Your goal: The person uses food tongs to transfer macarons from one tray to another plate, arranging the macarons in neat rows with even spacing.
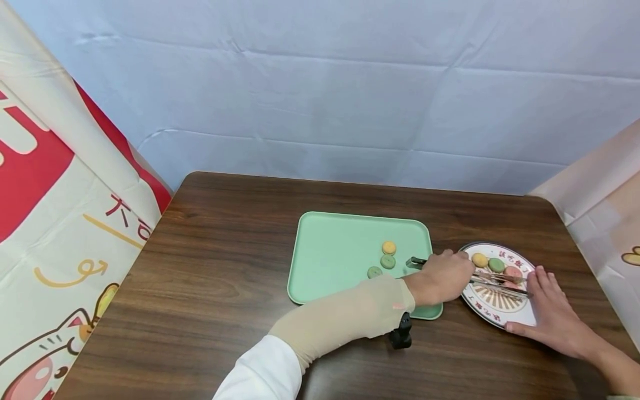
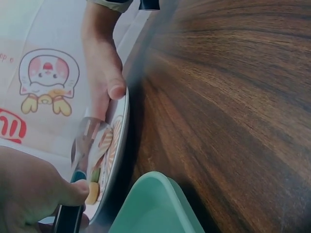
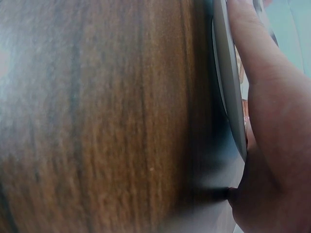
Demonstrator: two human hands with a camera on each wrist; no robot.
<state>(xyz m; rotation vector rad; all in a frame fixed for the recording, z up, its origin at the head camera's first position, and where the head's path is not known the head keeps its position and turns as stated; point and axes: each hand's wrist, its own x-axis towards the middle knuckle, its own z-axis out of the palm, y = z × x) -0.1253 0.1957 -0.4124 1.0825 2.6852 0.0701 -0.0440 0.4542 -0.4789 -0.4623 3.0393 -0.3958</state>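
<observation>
My left hand (image 1: pixel 446 276) grips a pair of metal tongs (image 1: pixel 492 276), its arm reaching across the green tray. The tongs' two arms extend over a white plate (image 1: pixel 520 315) with a printed rim. On that plate lie a yellow macaron (image 1: pixel 479 260), a green macaron (image 1: pixel 496 265) and pink macarons (image 1: pixel 513 271) beside the tong arms; I cannot tell whether the tongs pinch a pink one. My right hand (image 1: pixel 557 314) rests spread on the plate's right side, thumb at the near rim, fingers straight along the far side.
Left of the plate sits the green tray (image 1: pixel 330 250), holding a yellow macaron (image 1: pixel 389 248) and two green macarons (image 1: pixel 387 261) toward its right side. Both stand on a dark wooden table (image 1: pixel 225 239). A pale cloth (image 1: pixel 320 100) hangs behind, and printed cloths border the sides.
</observation>
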